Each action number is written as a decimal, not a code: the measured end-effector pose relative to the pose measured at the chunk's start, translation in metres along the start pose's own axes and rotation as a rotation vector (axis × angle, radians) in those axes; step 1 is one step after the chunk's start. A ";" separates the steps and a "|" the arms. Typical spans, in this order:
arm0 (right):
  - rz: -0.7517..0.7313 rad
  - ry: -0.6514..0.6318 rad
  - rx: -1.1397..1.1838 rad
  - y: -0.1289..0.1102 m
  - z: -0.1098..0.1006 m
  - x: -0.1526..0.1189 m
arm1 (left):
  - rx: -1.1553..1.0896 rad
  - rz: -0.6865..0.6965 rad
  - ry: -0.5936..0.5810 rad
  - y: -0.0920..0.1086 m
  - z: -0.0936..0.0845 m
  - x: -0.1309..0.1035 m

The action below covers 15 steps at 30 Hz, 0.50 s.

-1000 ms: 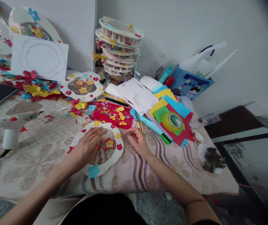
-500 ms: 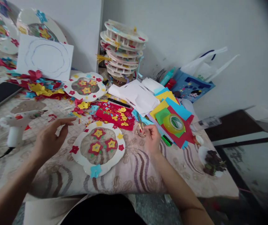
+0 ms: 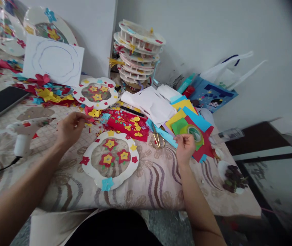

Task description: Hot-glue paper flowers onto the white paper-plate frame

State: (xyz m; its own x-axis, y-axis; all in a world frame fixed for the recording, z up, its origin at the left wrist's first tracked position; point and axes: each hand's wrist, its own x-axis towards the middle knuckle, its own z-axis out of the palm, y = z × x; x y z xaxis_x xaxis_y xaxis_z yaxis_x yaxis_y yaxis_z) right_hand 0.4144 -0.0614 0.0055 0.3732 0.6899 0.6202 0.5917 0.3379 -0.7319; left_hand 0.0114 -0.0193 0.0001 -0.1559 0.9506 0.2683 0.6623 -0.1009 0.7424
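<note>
My left hand [image 3: 70, 129] hovers over the left of the table, fingers bent and thumb a little apart. Its fingertips reach the edge of the red and yellow paper flowers [image 3: 94, 113]; I see nothing held in it. My right hand [image 3: 186, 147] is closed, thumb against fingers, beside the coloured paper; whatever is in it is too small or hidden. Between the hands lies a white scalloped frame [image 3: 88, 171] with red and yellow flowers in its clear centre and a blue paper flower [image 3: 107, 183] on its lower rim. Gold-handled scissors [image 3: 157, 140] rest left of my right hand.
A hot glue gun [image 3: 22, 136] stands at left near a phone [image 3: 4, 102]. Behind are a smaller decorated frame [image 3: 78, 96], red paper [image 3: 119, 123] with scraps, white sheets [image 3: 152, 104], a tape roll [image 3: 198, 135], stacked white lanterns [image 3: 138, 51] and a blue bag [image 3: 212, 94].
My left hand has moved forward and right toward the paper flowers. My right hand has shifted right, away from the scissors, and now covers the green marker. The view has turned slightly left.
</note>
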 end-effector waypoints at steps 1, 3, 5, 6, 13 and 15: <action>0.004 -0.022 0.004 -0.001 0.001 -0.001 | -0.019 0.000 0.012 -0.003 0.000 -0.002; 0.017 -0.061 0.011 -0.003 0.004 -0.003 | -0.050 -0.002 0.033 -0.007 -0.003 -0.006; 0.030 -0.073 0.021 -0.003 0.007 -0.006 | -0.068 -0.013 0.042 -0.010 -0.006 -0.008; 0.034 -0.072 0.025 -0.002 0.009 -0.006 | -0.074 -0.019 0.043 -0.011 -0.007 -0.008; -0.011 -0.139 -0.072 0.004 0.011 -0.012 | -0.102 -0.036 0.057 -0.012 -0.012 -0.008; -0.051 -0.151 -0.130 0.002 0.010 -0.014 | -0.109 -0.039 0.056 -0.012 -0.013 -0.008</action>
State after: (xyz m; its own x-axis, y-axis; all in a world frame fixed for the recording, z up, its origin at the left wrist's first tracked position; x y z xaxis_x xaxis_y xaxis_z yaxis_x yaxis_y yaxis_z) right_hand 0.4036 -0.0639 -0.0075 0.2345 0.7658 0.5988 0.6978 0.2963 -0.6522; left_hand -0.0050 -0.0290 -0.0030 -0.2227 0.9367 0.2700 0.5719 -0.0988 0.8144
